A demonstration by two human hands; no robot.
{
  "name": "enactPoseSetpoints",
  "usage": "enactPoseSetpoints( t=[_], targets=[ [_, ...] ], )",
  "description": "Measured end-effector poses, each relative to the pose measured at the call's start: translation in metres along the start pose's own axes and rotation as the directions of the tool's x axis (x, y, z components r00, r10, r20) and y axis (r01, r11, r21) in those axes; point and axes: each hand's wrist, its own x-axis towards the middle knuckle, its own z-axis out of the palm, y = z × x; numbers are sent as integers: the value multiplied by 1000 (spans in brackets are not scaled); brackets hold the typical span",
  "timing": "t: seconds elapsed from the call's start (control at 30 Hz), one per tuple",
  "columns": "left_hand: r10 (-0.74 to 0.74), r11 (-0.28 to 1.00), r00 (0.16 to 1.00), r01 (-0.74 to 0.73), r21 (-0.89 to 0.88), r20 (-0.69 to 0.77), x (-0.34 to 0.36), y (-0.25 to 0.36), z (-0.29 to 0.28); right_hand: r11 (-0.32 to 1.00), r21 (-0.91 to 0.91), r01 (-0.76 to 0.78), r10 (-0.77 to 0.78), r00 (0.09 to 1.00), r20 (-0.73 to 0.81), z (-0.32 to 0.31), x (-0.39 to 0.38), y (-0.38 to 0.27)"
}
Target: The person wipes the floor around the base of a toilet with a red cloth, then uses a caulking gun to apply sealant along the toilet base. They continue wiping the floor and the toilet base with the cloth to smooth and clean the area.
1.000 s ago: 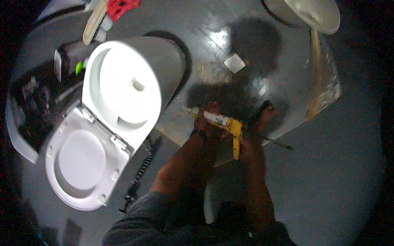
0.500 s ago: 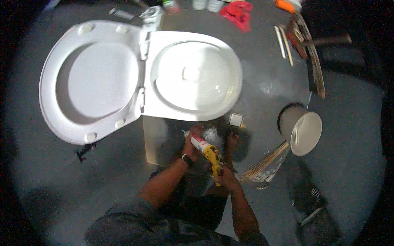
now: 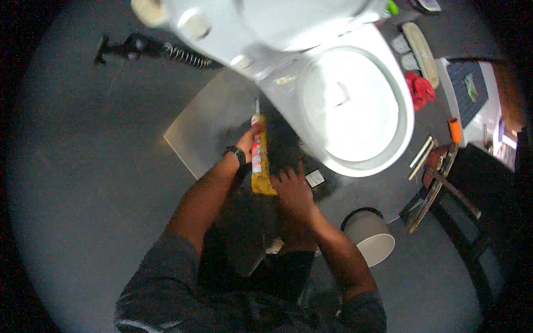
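Note:
My left hand (image 3: 246, 143) grips the white, red and yellow caulking gun (image 3: 258, 161) around its barrel, with the nozzle pointing away from me. At the gun's yellow rear end, my right hand (image 3: 294, 194) has its fingers spread; whether it touches the gun is unclear. Just beyond them stands a white toilet (image 3: 404, 130), its seat and lid (image 3: 266, 16) folded over to the upper left. A small square drain cover (image 3: 315, 178) lies on the floor right of my right hand. A grey board (image 3: 197, 122) lies left of the gun.
A beige bucket (image 3: 363, 227) lies at lower right. Farther right are wooden strips (image 3: 433, 194), thin rods (image 3: 420, 155) and an orange roller (image 3: 454, 130). A red cloth (image 3: 420, 89) sits beside the toilet. A black hose assembly (image 3: 139, 49) lies at upper left.
My view has turned, so the toilet appears upper right. The gun's nozzle now points straight away rather than leftward. My right hand's fingers have come off the handle and spread.

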Motion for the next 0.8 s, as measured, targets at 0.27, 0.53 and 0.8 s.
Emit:
enactPoseSetpoints(
  t=[0.27, 0.53, 0.8],
  targets=[
    [50, 996, 999, -50, 69, 0, 77, -35, -44, 972, -232, 27, -13, 998, 65, 73, 29, 5],
    [178, 963, 961, -214, 163, 212, 160, -61, -87, 880, -418, 225, -197, 974, 110, 124, 51, 60],
    [241, 912, 969, -245, 328, 53, 157, -76, -86, 859, -450, 246, -234, 969, 82, 151, 46, 83]
  ],
)
